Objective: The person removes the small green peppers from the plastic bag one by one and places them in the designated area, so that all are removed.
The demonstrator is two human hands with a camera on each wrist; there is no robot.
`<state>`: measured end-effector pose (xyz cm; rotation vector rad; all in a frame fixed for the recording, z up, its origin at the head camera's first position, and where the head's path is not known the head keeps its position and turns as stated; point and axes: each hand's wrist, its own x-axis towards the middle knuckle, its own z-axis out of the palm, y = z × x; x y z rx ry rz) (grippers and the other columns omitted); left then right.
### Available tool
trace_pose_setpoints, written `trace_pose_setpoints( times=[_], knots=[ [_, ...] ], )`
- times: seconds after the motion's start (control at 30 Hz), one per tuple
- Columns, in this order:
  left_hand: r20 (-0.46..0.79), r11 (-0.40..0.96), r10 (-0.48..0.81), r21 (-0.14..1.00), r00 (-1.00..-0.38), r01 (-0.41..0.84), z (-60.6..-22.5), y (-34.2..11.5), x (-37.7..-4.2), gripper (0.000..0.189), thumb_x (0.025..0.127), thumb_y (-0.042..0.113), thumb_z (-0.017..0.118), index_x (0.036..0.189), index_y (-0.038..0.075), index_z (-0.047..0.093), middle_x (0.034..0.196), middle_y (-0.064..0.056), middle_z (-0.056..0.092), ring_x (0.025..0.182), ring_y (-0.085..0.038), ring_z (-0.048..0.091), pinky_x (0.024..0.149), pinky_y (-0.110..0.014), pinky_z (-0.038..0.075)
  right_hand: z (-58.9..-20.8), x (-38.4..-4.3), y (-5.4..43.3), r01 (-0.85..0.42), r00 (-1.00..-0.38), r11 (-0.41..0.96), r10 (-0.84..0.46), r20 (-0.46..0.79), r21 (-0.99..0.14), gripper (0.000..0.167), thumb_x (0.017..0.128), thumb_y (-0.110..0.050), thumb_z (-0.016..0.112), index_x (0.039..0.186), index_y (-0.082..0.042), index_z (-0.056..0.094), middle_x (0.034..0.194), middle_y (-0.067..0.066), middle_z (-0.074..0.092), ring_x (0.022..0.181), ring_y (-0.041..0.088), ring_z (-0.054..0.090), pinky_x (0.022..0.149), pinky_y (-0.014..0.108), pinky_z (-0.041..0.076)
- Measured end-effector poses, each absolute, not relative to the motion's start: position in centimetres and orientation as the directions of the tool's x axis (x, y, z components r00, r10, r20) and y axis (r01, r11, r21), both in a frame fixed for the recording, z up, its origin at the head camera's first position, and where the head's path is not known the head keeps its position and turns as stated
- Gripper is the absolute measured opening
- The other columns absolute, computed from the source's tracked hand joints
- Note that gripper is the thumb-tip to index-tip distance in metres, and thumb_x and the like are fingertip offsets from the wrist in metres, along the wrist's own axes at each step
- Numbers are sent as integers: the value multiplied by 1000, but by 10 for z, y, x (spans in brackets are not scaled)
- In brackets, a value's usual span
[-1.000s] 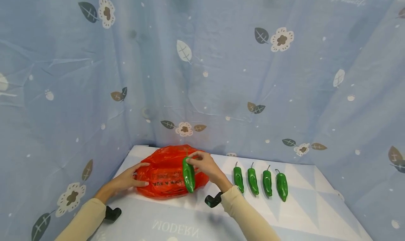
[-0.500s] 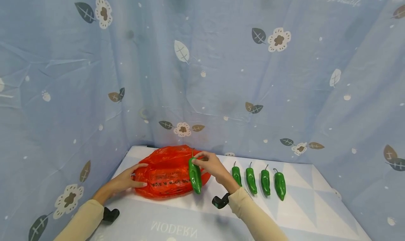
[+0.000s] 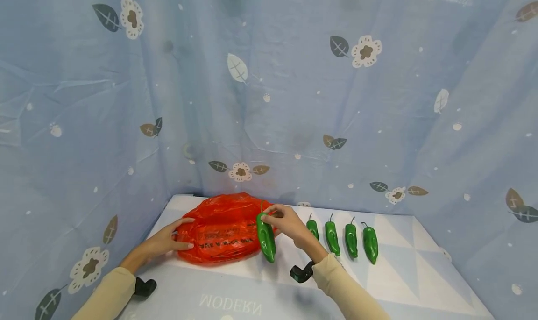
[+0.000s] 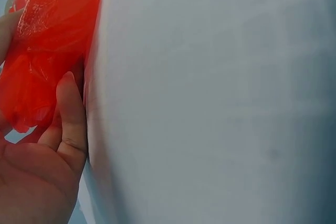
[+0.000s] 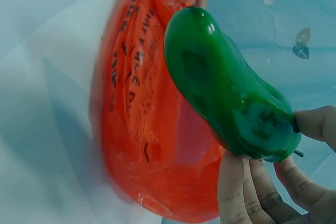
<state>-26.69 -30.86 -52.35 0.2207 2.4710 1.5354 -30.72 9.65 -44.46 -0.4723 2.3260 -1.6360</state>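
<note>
My right hand (image 3: 290, 225) pinches a green chili pepper (image 3: 266, 241) near its stem, between thumb and fingers. The pepper hangs tip down, overlapping the right end of a red plastic bag (image 3: 218, 238) in the head view. Up close in the right wrist view, the glossy pepper (image 5: 226, 87) lies across the bag (image 5: 149, 119), which bears black print. At the bag's left end is my left hand (image 3: 161, 240), fingers over the back and thumb along the front. The left wrist view shows the thumb (image 4: 71, 108) against the bag's plastic (image 4: 58, 30).
To the right of the bag, several more green peppers (image 3: 351, 240) lie in a row on the white and pale blue tabletop (image 3: 399, 273), stems pointing away. A blue patterned curtain (image 3: 269, 100) rises behind the table and along both sides.
My right hand has moved right with the pepper, from over the bag's face to its right end. The left hand stays at the bag's left end.
</note>
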Motion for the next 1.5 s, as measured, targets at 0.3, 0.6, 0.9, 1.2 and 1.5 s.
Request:
trace_pose_setpoints(
  times=[0.3, 0.6, 0.9, 1.2, 1.5],
  knots=[
    [-96, 444, 246, 896, -965, 24, -527, -312, -268, 86, 87, 25, 84, 157, 11, 36, 159, -31, 28, 138, -50, 39, 109, -63, 41, -442, -306, 111, -132, -928, 335, -372, -3, -933, 34, 95, -35, 75, 118, -11, 70, 97, 8, 70, 81, 22, 65, 71, 46, 62],
    [-108, 440, 247, 898, -963, 12, -528, -311, -267, 87, 87, 24, 84, 157, 11, 36, 160, -31, 25, 139, -52, 36, 109, -64, 39, -444, -306, 132, -123, -946, 351, -323, 3, -928, 32, 96, -32, 74, 118, -9, 70, 97, 8, 70, 84, 23, 65, 73, 44, 61],
    [-125, 452, 240, 892, -963, -3, -529, -311, -267, 87, 87, 26, 84, 158, 11, 35, 159, -33, 26, 139, -54, 36, 109, -65, 40, -455, -307, 162, -80, -971, 390, -239, -17, -917, 30, 95, -31, 74, 116, -11, 70, 96, 8, 69, 82, 22, 63, 75, 46, 60],
    [-125, 439, 253, 899, -959, -2, -529, -313, -265, 88, 87, 25, 84, 158, 10, 34, 157, -32, 30, 136, -51, 41, 108, -62, 42, -460, -300, 194, -37, -985, 381, -171, -32, -924, 32, 97, -32, 73, 121, -10, 69, 100, 8, 68, 82, 22, 62, 73, 40, 58],
    [-112, 444, 257, 896, -960, 14, -525, -310, -267, 87, 88, 26, 84, 158, 10, 34, 158, -31, 29, 136, -50, 40, 109, -62, 41, -461, -301, 231, 21, -995, 395, -85, -59, -918, 40, 97, -34, 73, 127, -8, 66, 112, 10, 67, 89, 23, 62, 75, 41, 59]
  ],
)
